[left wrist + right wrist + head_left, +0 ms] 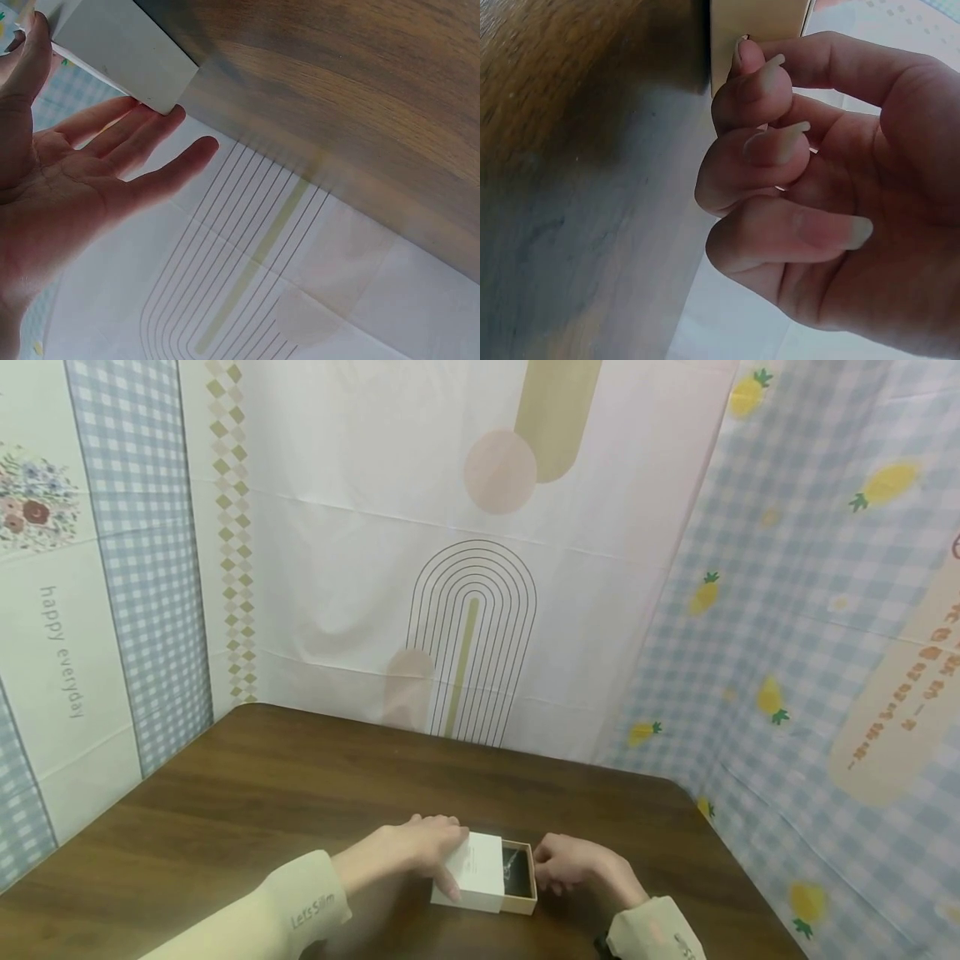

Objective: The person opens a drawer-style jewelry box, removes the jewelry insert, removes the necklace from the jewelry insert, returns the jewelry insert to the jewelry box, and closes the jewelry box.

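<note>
One hand (pixel 417 846) (left) spans box (pixel 482 870); right (pixel 576 862) apparently pinches.

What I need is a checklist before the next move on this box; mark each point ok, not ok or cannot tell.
1. Left hand holding the white sleeve: ok, thumb near side, fingers far side.
2. Right hand at the outer end of the inner tray: ok, fingers curled.
3. Right-hand grip firm: cannot tell.
4. Tray fully out: not ok, partly inside the sleeve.
5. Silvery chain inside the tray: ok, on dark lining.
</note>
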`<action>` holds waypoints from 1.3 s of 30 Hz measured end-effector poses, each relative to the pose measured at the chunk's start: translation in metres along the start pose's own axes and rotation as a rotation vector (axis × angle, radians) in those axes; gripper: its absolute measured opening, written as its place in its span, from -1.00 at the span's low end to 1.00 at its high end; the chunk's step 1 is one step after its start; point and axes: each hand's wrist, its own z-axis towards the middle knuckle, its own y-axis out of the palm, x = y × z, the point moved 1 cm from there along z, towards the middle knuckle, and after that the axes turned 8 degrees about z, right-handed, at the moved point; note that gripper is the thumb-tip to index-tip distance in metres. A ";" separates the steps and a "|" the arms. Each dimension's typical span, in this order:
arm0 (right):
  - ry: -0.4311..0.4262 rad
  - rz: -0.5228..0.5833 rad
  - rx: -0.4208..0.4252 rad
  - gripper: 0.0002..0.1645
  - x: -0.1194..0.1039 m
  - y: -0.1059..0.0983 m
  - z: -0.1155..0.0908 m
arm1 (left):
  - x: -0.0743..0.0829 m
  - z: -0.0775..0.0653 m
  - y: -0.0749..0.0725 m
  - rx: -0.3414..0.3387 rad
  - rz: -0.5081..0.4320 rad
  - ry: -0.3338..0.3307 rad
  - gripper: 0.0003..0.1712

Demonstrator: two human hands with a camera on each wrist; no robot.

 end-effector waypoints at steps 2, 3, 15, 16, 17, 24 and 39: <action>0.001 -0.004 0.002 -0.77 0.001 0.000 0.000 | 0.000 0.000 0.000 0.000 0.001 -0.002 -0.19; 0.004 -0.005 0.003 -0.78 0.001 -0.001 -0.001 | 0.000 0.000 0.000 -0.001 0.001 -0.002 -0.19; 0.022 0.013 -0.007 -0.80 0.003 -0.005 -0.005 | 0.000 0.000 -0.002 -0.001 -0.005 -0.008 -0.19; 0.022 0.018 -0.010 -0.80 0.003 -0.005 -0.005 | 0.000 0.000 -0.003 -0.001 -0.004 -0.009 -0.19; 0.022 0.022 -0.013 -0.80 0.004 -0.005 -0.005 | 0.000 0.000 -0.003 -0.002 -0.005 -0.008 -0.19; 0.025 0.036 -0.023 -0.75 0.007 -0.007 -0.006 | 0.000 0.001 -0.002 -0.003 -0.002 -0.002 -0.19; 0.026 0.051 -0.029 -0.77 0.011 -0.009 -0.008 | 0.000 0.001 -0.003 -0.016 -0.005 -0.007 -0.18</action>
